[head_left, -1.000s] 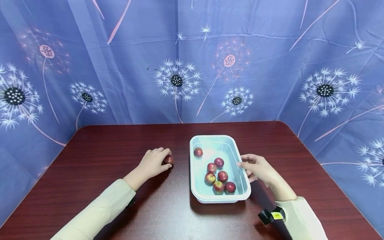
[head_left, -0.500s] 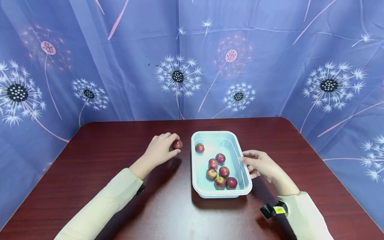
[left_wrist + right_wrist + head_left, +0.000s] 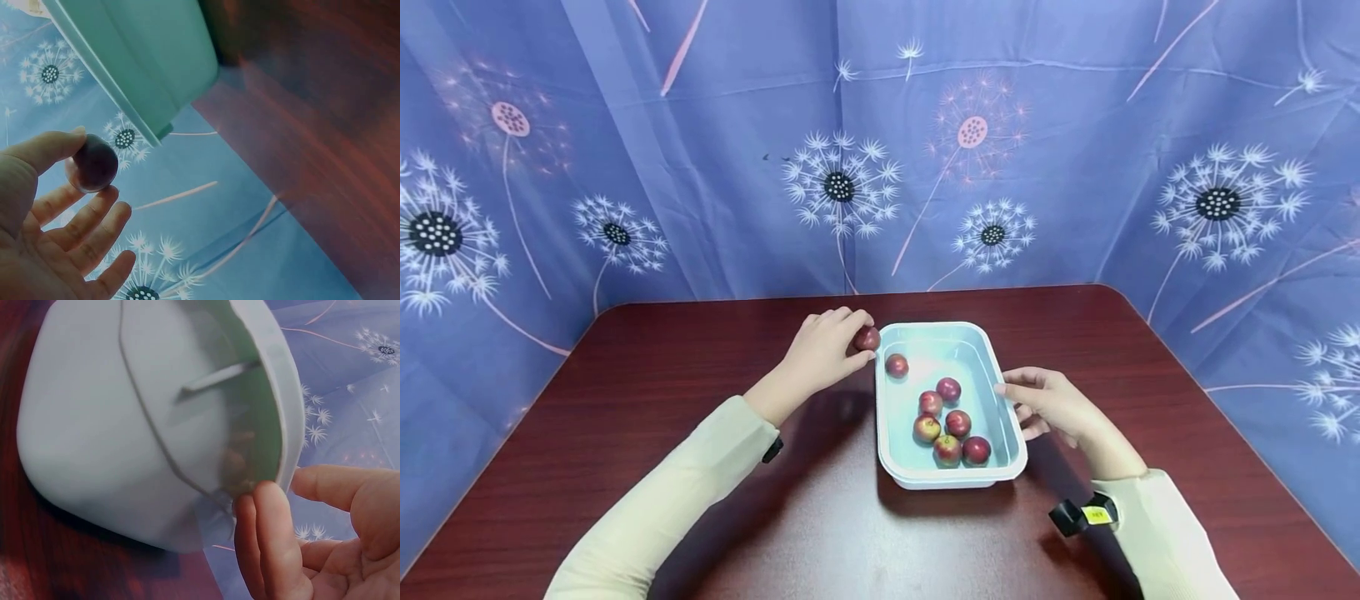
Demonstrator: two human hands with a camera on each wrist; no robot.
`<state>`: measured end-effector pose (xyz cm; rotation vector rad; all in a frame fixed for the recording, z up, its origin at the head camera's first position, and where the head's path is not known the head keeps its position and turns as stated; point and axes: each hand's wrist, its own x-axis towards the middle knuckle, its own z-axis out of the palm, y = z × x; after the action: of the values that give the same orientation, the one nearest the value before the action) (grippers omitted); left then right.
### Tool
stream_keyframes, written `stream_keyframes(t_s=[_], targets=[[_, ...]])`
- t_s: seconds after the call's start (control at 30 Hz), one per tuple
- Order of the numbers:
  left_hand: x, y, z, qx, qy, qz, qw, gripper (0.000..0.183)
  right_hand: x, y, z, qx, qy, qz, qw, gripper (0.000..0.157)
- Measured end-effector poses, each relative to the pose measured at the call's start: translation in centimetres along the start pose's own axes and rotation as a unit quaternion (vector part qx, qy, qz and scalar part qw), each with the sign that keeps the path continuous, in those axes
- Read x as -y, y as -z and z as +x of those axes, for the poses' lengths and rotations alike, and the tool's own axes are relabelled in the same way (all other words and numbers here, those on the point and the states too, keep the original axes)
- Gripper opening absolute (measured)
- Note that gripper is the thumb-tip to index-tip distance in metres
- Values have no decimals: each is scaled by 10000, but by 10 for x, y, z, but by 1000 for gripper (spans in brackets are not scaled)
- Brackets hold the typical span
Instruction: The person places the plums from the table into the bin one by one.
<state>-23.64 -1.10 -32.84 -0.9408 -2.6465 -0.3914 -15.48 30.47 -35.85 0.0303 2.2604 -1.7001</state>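
My left hand (image 3: 823,354) pinches a dark red plum (image 3: 867,337) between thumb and fingertips, above the table at the tub's far left corner. In the left wrist view the plum (image 3: 94,164) sits between the thumb and fingers, just off the tub's rim (image 3: 106,81). Several red and yellowish plums (image 3: 958,422) lie in the pale blue tub (image 3: 955,477), most toward its near end and one at the far left. My right hand (image 3: 1052,408) holds the tub's right rim, thumb on top. The right wrist view shows its fingers (image 3: 275,531) under the lip.
The tub stands on a dark red wooden table (image 3: 760,533). Behind and beside the table hangs a blue curtain (image 3: 722,200) with dandelion prints. A black wrist strap (image 3: 1082,514) with a yellow label is on the right sleeve.
My left hand has lifted the plum from the table and carried it right and away from me to the tub's rim. The right hand stays on the tub.
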Motion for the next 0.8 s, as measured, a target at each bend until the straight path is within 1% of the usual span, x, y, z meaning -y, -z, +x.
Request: stream_keyframes(t_s=[0.27, 0.4, 0.6, 0.8], targets=[[-13, -4, 16, 130, -71, -115, 9998, 34, 0, 0, 0, 28, 28, -36, 10000, 55], [-17, -8, 24, 339, -78, -84, 9994, 36, 0, 0, 1, 38, 15, -29, 10000, 54], [-22, -18, 32, 538, -117, -117, 9984, 36, -1, 0, 1, 35, 24, -39, 10000, 53], [-29, -29, 37, 733, -316, -98, 9968, 35, -2, -1, 1, -49, 30, -135, 9999, 49]])
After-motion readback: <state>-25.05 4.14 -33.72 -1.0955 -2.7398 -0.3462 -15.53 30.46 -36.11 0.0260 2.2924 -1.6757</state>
